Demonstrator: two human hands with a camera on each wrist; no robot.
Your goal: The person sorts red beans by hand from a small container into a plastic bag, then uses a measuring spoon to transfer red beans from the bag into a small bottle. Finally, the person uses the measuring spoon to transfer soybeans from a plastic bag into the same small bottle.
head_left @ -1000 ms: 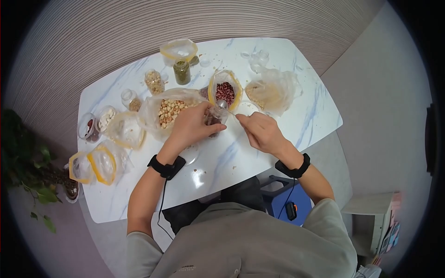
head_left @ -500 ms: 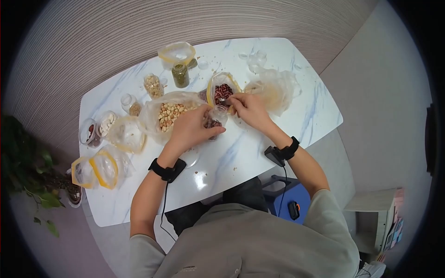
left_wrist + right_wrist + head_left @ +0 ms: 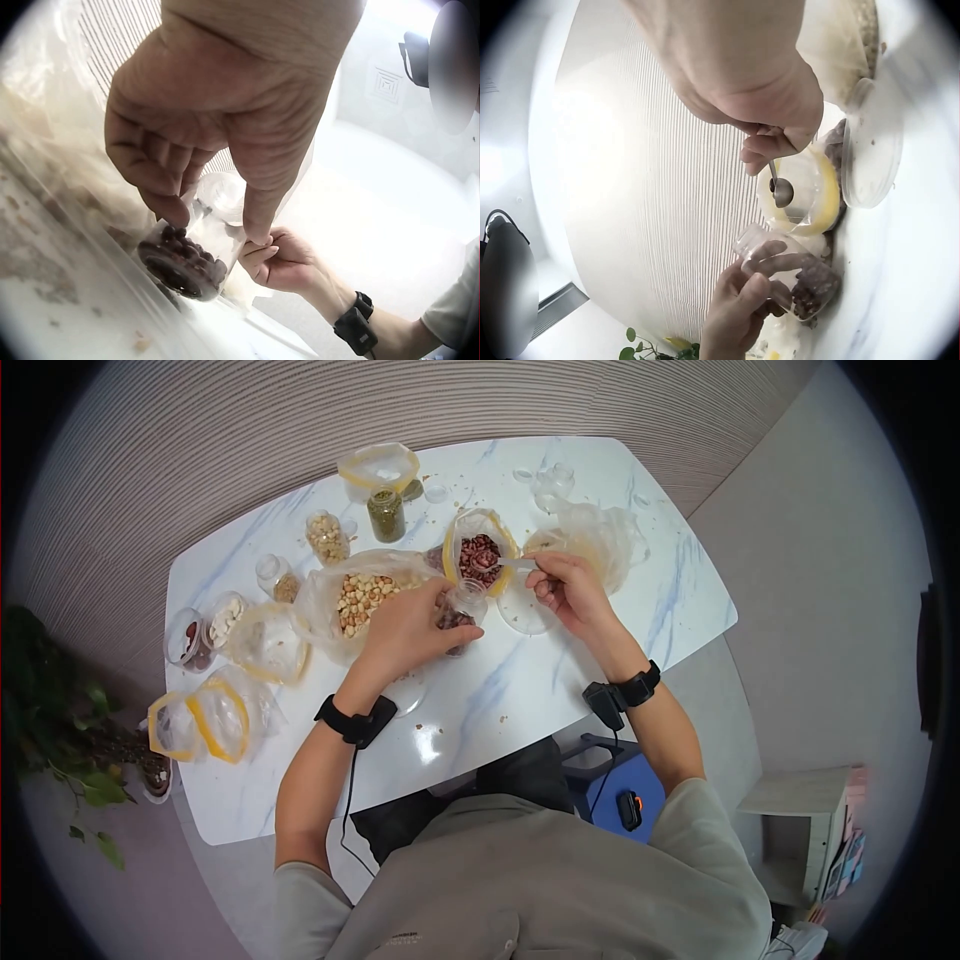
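My left hand grips a clear jar between thumb and fingers. Dark red beans fill its lower part, and the jar is tilted in the left wrist view. In my right hand a metal spoon is pinched by the handle. Its bowl carries a few red beans and hangs over the mouth of a plastic bag with a yellow rim. More red beans lie inside that bag, just beyond the jar's mouth.
A large plastic bag of tan and cream kernels stands left of the jar. A round clear lid lies by the right hand. Filled jars, such as one of green beans, stand behind and left. Another cloudy bag lies right.
My right hand dipped toward the red-bean bag, then drew back right and raised the spoon with beans in it. My left hand keeps holding the jar in nearly the same place.
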